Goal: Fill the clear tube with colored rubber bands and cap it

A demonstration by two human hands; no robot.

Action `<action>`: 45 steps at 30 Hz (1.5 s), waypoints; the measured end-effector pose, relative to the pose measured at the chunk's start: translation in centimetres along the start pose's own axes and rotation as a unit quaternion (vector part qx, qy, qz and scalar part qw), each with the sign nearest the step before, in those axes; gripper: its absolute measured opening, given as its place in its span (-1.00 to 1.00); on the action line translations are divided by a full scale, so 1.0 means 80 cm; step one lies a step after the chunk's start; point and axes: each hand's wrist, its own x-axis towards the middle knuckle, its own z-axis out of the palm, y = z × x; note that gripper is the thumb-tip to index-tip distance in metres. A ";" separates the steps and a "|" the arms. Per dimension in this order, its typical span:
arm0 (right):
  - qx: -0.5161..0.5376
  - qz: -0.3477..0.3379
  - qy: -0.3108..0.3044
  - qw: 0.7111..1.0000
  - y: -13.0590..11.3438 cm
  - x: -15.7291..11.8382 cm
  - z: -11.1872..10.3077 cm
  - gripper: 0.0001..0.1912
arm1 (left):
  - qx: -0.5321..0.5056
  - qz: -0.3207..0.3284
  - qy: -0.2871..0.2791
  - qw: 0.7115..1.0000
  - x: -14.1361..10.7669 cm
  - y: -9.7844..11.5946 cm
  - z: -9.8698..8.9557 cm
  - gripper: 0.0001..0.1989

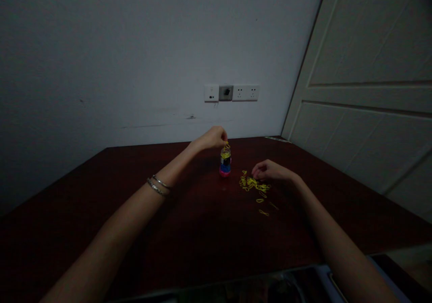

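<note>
A small clear jar [225,162] with a dark, blue and pink lower part stands upright on the table, yellow bands visible inside it. Above its mouth my left hand [216,137] pinches yellow rubber bands [227,145], which hang down at the jar's opening. To the right of the jar lies a loose pile of yellow rubber bands [251,183], with a few stray ones nearer to me. My right hand [266,170] reaches over the far right side of this pile, fingers bent together and pointing down; whatever is between its fingertips is hidden.
The dark red table [189,231] meets a pale wall that carries sockets and a switch [232,92]. A panelled white door [364,114] rises along the right side. Dim, unclear items [290,287] lie along the table's near edge.
</note>
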 end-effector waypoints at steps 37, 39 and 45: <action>-0.165 -0.037 -0.011 0.986 -0.007 0.055 0.001 -0.70 | -0.199 -0.219 0.069 0.953 -0.036 -0.135 0.065 -0.77; -0.167 -0.025 -0.063 0.984 -0.013 0.058 0.002 -0.68 | -0.201 -0.250 0.072 0.944 -0.046 -0.152 0.079 -0.77; -0.279 0.010 -0.151 0.948 -0.036 0.045 0.002 -0.68 | -0.238 -0.288 0.098 0.922 -0.067 -0.182 0.099 -0.77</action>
